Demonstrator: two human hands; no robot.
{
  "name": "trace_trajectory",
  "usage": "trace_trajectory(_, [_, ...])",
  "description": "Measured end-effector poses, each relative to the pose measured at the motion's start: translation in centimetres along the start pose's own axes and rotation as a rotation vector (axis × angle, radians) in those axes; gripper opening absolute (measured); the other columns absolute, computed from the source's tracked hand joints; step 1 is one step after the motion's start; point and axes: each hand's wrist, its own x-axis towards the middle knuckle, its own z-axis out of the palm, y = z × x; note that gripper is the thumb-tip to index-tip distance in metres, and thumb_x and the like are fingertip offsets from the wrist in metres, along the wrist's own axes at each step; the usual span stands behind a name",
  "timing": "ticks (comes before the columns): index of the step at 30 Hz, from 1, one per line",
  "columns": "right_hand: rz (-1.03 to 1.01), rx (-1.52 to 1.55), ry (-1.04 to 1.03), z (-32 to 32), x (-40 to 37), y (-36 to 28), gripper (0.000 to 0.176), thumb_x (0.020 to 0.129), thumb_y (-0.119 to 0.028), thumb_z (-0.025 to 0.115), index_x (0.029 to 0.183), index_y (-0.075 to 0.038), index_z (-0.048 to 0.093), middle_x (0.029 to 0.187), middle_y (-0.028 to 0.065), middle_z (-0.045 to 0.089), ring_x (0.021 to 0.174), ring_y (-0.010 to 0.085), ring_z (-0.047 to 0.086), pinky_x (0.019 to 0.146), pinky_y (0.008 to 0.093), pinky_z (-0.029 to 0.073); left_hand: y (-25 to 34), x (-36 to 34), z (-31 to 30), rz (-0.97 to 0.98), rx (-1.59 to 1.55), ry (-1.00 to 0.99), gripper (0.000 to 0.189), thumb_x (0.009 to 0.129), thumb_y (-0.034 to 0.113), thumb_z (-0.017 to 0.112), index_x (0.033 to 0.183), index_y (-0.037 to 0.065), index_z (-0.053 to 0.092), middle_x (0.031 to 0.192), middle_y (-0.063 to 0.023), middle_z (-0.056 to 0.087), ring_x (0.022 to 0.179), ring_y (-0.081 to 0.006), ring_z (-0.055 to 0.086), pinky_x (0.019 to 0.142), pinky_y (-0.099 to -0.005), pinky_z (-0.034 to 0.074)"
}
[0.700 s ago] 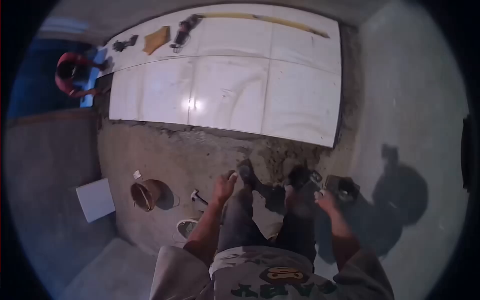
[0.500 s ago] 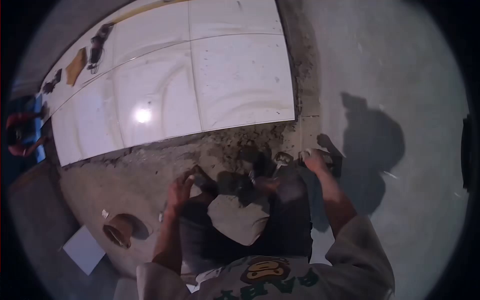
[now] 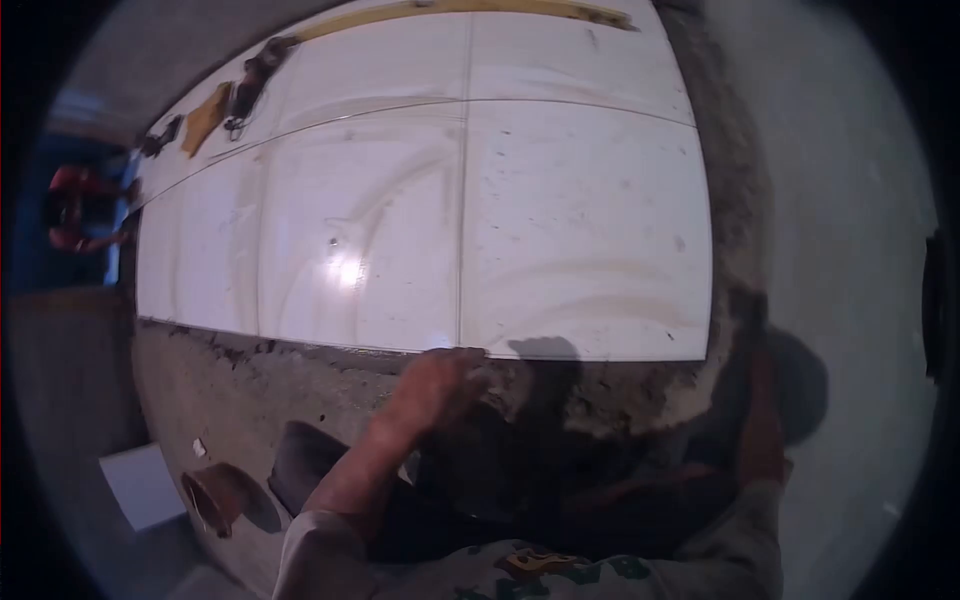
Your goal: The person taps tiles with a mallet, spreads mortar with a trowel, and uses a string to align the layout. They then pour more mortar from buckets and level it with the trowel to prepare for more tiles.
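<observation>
My left hand (image 3: 440,388) is at the front edge of the large white tiles (image 3: 580,240), near the joint between two of them. Its fingers are blurred, and I cannot make out whether anything is in them. My right hand (image 3: 763,368) lies in deep shadow beyond the tiles' right front corner, its fingers not distinguishable. Rough mortar (image 3: 620,395) runs along the front edge of the tiles, below and between my hands.
A long yellow bar (image 3: 460,8) lies across the far tiles. Near it are a dark corded tool (image 3: 260,75) and a yellowish piece (image 3: 207,120). Another person (image 3: 75,210) is at the far left. A brown bucket (image 3: 212,500) and a white square piece (image 3: 145,486) are at lower left.
My view has shifted, and I now lean closer over the tiles. My left hand has moved from beside my knee to the tile edge. My right arm now reaches farther right.
</observation>
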Motion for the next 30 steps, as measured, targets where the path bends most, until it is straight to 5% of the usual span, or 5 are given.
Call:
trace_trajectory(10, [-0.092, -0.091, 0.131, 16.3, 1.3, 11.4, 0.033, 0.089, -0.031, 0.053, 0.111, -0.008, 0.062, 0.107, 0.0159, 0.062, 0.095, 0.0355, 0.059, 0.084, 0.0455, 0.048, -3.0, 1.3, 2.9, 0.066, 0.158, -0.149, 0.039, 0.085, 0.037, 0.058, 0.104, 0.003, 0.06, 0.092, -0.0184, 0.065, 0.09, -0.0362, 0.062, 0.079, -0.0462, 0.049])
trace_trajectory(16, [0.227, 0.205, 0.106, 6.0, -2.1, 4.5, 0.047, 0.084, -0.04, 0.059, 0.119, -0.008, 0.059, 0.114, 0.0185, 0.06, 0.105, 0.0367, 0.057, 0.088, 0.0455, 0.047, -2.0, 1.9, 1.2, -0.03, 0.117, -0.133, 0.038, 0.085, 0.034, 0.06, 0.111, 0.006, 0.061, 0.101, -0.0176, 0.065, 0.094, -0.0368, 0.061, 0.083, -0.0457, 0.049])
trace_trajectory(23, [-0.01, 0.164, 0.363, 14.1, -0.6, 6.6, 0.036, 0.08, -0.032, 0.059, 0.103, -0.005, 0.064, 0.11, 0.0182, 0.063, 0.102, 0.0362, 0.059, 0.089, 0.0443, 0.046, -1.9, 1.7, 1.9, 0.031, 0.071, -0.141, 0.037, 0.083, 0.029, 0.064, 0.112, 0.005, 0.063, 0.107, -0.0174, 0.064, 0.102, -0.0346, 0.06, 0.088, -0.0408, 0.047])
trace_trajectory(24, [0.189, 0.276, 0.143, 3.9, -3.8, 1.5, 0.032, 0.076, -0.026, 0.06, 0.098, -0.003, 0.064, 0.104, 0.0211, 0.063, 0.099, 0.0379, 0.059, 0.087, 0.043, 0.047, -1.4, 1.9, 2.1, 0.076, 0.056, -0.173, 0.037, 0.083, 0.029, 0.064, 0.112, 0.005, 0.063, 0.107, -0.0174, 0.064, 0.102, -0.0346, 0.06, 0.088, -0.0408, 0.047])
trace_trajectory(30, [0.36, 0.473, 0.165, 1.3, -5.2, 0.2, 0.032, 0.068, -0.016, 0.061, 0.095, 0.001, 0.064, 0.098, 0.0245, 0.063, 0.097, 0.0388, 0.06, 0.088, 0.0436, 0.047, 0.7, 2.4, 1.7, -0.037, 0.044, -0.196, 0.037, 0.084, 0.029, 0.064, 0.109, 0.002, 0.063, 0.103, -0.021, 0.064, 0.099, -0.0366, 0.061, 0.085, -0.0417, 0.048])
